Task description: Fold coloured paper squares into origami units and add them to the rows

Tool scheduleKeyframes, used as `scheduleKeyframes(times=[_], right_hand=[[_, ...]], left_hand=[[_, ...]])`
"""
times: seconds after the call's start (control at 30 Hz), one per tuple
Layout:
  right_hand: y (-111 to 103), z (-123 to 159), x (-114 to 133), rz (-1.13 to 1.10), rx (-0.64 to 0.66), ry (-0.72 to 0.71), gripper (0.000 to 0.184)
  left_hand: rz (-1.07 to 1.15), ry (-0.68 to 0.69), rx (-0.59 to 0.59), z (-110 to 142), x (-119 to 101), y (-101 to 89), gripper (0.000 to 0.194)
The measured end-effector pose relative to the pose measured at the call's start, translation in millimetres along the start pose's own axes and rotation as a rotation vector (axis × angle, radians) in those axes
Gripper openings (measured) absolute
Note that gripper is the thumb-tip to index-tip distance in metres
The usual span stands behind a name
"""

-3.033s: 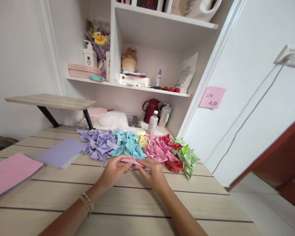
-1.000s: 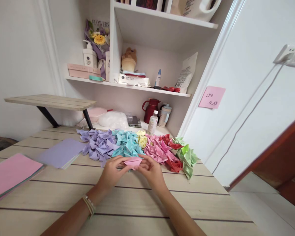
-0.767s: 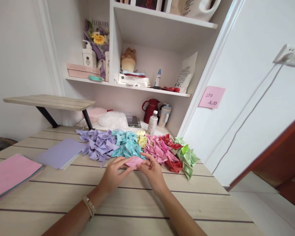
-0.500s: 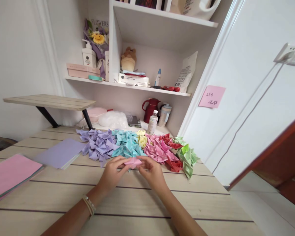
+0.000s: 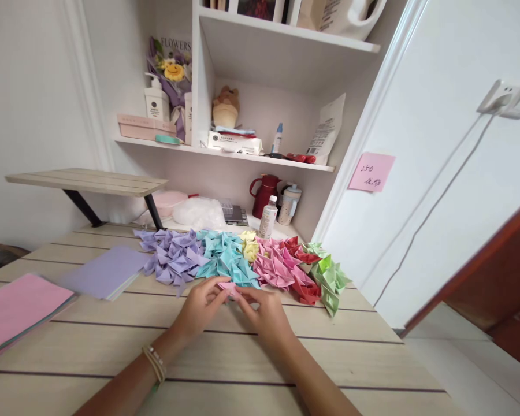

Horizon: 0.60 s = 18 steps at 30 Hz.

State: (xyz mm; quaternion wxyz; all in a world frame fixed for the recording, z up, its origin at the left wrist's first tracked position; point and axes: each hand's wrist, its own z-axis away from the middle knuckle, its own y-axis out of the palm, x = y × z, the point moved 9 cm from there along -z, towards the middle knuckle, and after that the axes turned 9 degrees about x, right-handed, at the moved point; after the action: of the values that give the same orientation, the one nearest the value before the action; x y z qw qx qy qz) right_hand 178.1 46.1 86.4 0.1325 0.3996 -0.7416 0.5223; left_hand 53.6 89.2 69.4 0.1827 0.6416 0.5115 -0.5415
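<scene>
Between my two hands is a small folded piece of pink paper point(image 5: 229, 288), partly covered by fingers. My left hand point(image 5: 202, 304) pinches its left side. My right hand point(image 5: 263, 307) is closed on its right side with thumb and fingertips. Just beyond the hands lie folded paper pieces in colour groups: purple ones point(image 5: 173, 257), blue ones point(image 5: 226, 257), a few yellow ones point(image 5: 250, 245), pink ones point(image 5: 277, 266), red ones point(image 5: 307, 289) and green ones point(image 5: 330, 283).
At the left lie a stack of pink sheets point(image 5: 21, 312) and a stack of purple sheets point(image 5: 108, 270). A small raised stand point(image 5: 91, 181) is on the table's back left. A clear bottle point(image 5: 267, 218) stands behind the folded pieces, before a red jug point(image 5: 265, 195).
The pink paper has turned and looks narrower between my hands. My right hand has shifted slightly, its fingers now lower and closer to my left.
</scene>
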Motion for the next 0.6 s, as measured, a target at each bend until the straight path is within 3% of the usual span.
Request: scheduleKeyframes(times=[0.1,0.2,0.6], right_hand=[[1.2,-0.1,-7.8,-0.025,0.035,0.068,0.028],[6.6,0.1,-8.3,0.001,0.108,0.061,0.038],[12.8,0.0,11.5,0.316,0.146,-0.068,0.047]], left_hand=[[-0.261,0.101,0.008,2.7,-13.3,0.9,0.03],[-0.366,0.15,0.017,4.5,-18.1,3.2,0.031],[-0.155,0.037,-0.019,3.0,-10.0,-1.0,0.013]])
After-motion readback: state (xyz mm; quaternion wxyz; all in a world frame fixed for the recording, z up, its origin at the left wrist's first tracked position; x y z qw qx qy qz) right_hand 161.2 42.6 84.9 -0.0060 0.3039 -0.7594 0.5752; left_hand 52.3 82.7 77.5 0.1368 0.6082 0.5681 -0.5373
